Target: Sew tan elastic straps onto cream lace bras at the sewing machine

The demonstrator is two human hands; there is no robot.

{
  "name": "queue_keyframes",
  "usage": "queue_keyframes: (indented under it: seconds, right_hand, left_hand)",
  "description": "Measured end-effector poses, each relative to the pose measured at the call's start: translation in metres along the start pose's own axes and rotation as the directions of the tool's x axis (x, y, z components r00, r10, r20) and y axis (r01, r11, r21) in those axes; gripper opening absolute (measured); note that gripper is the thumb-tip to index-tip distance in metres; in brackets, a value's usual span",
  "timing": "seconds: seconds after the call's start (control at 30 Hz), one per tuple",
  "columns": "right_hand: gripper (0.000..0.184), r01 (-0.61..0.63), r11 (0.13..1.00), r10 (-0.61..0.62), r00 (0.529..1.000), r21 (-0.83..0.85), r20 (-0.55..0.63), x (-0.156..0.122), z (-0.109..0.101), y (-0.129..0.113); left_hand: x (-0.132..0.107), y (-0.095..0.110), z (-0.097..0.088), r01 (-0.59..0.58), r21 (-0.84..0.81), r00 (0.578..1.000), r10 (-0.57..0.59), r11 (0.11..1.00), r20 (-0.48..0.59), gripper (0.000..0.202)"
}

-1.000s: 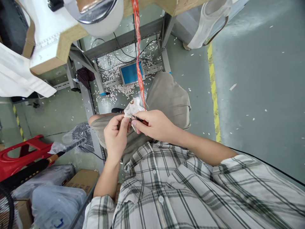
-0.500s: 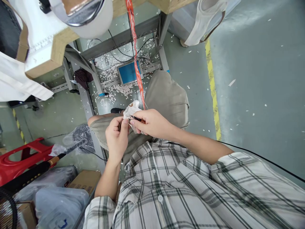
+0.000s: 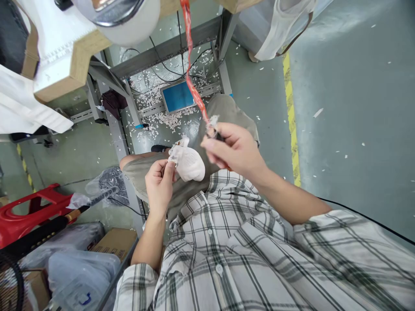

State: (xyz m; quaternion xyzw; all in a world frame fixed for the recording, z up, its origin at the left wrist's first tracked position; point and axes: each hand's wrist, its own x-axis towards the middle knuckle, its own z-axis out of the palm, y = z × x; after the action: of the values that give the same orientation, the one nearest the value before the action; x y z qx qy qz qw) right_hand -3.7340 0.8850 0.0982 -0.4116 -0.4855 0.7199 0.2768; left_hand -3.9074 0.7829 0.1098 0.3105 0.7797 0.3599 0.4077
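My left hand (image 3: pixel 159 183) is closed, thumb against fingers, pinching the edge of a small white fabric piece (image 3: pixel 191 165) that hangs like a pouch over my lap. My right hand (image 3: pixel 231 149) is raised to the right of it, closed around a small dark tool (image 3: pixel 218 135), mostly hidden by the fingers, with a bit of orange showing below the palm. At the right fingertips, a crumpled whitish tuft meets the lower end of a red-and-white plastic strand (image 3: pixel 196 97), which hangs from the table edge above. The right hand is slightly blurred.
Ahead is a wooden-edged table (image 3: pixel 61 86) on a grey metal frame, with a blue panel (image 3: pixel 177 96) and scattered white scraps beneath. A red plastic stool (image 3: pixel 35 207), clear plastic boxes (image 3: pixel 82 276) and a cardboard box (image 3: pixel 116 242) are at left. A white bag (image 3: pixel 275 26) stands upper right.
My right hand has moved up and right, away from the white fabric, carrying the tool. The strand's lower end has shifted with it. My left hand stays put, and more of the fabric shows.
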Motion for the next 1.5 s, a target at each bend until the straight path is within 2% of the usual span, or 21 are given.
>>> queue_keyframes:
  seconds: [0.1,0.2,0.33,0.5,0.6,0.7,0.77,0.83,0.93,1.03,1.1,1.17,1.23,1.3,1.37,1.5]
  right_hand:
    - [0.023,0.145,0.923,-0.121,0.989,-0.356,0.089,0.003,0.005,0.001]
    - [0.026,0.223,0.812,-0.152,0.973,-0.539,0.174,0.004,0.016,0.008]
    - [0.026,0.236,0.727,-0.132,0.969,-0.644,0.207,0.004,0.023,0.014]
    - [0.021,0.242,0.594,-0.107,0.969,-0.767,0.223,0.005,0.023,0.012]
    - [0.021,0.247,0.476,-0.074,0.968,-0.844,0.242,0.007,0.025,0.011]
    - [0.019,0.272,0.416,-0.064,0.961,-0.868,0.271,0.011,0.027,0.015]
    - [0.017,0.289,0.423,-0.067,0.955,-0.859,0.289,0.015,0.028,0.019]
    - [0.014,0.270,0.471,-0.053,0.959,-0.839,0.279,0.021,0.026,0.025]
    - [0.019,0.176,0.645,-0.005,0.974,-0.743,0.227,0.029,0.021,0.033]
    - [0.021,0.029,0.906,0.065,0.976,-0.423,0.207,0.031,0.012,0.038]
    - [0.015,-0.097,0.981,0.133,0.967,-0.171,0.217,0.030,0.006,0.039]
    - [0.013,-0.165,0.985,0.171,0.966,-0.047,0.194,0.028,0.001,0.036]
    - [0.012,-0.141,0.988,0.149,0.979,-0.064,0.141,0.025,-0.001,0.032]
    - [0.014,-0.055,0.982,0.074,0.992,-0.182,0.099,0.022,0.001,0.028]
    - [0.019,0.052,0.938,-0.017,0.994,-0.343,0.105,0.019,0.006,0.024]
    - [0.026,0.222,0.810,-0.157,0.974,-0.543,0.163,0.016,0.018,0.023]
  left_hand:
    - [-0.001,0.005,0.003,-0.039,0.013,0.999,0.039,0.999,0.003,0.025]
    - [-0.003,0.011,0.003,-0.097,0.089,0.995,0.098,0.991,-0.013,0.022]
    - [-0.005,0.009,0.002,-0.202,0.224,0.977,0.213,0.954,-0.025,0.020]
    - [-0.005,0.004,0.006,-0.355,0.465,0.921,0.390,0.811,0.023,0.019]
    - [-0.004,0.002,0.011,-0.357,0.528,0.920,0.389,0.770,0.055,0.023]
    - [-0.002,-0.001,0.015,-0.332,0.554,0.932,0.356,0.763,0.068,0.027]
    - [0.000,-0.002,0.017,-0.327,0.577,0.936,0.342,0.748,0.086,0.030]
    - [0.003,-0.003,0.018,-0.321,0.579,0.941,0.322,0.750,0.105,0.031]
    - [0.010,-0.005,0.017,-0.270,0.466,0.963,0.247,0.843,0.111,0.029]
    - [0.017,-0.010,0.013,-0.107,0.211,0.993,0.095,0.972,0.066,0.030]
    - [0.022,-0.014,0.010,-0.003,0.012,1.000,0.003,1.000,0.010,0.031]
    - [0.025,-0.017,0.008,0.055,-0.165,0.998,-0.058,0.985,-0.011,0.032]
    - [0.026,-0.018,0.007,0.099,-0.283,0.995,-0.097,0.954,0.020,0.032]
    - [0.025,-0.016,0.006,0.125,-0.341,0.992,-0.113,0.932,0.052,0.031]
    - [0.023,-0.012,0.007,0.111,-0.353,0.994,-0.098,0.929,0.055,0.029]
    - [0.017,-0.004,0.008,0.059,-0.250,0.998,-0.057,0.966,0.017,0.031]
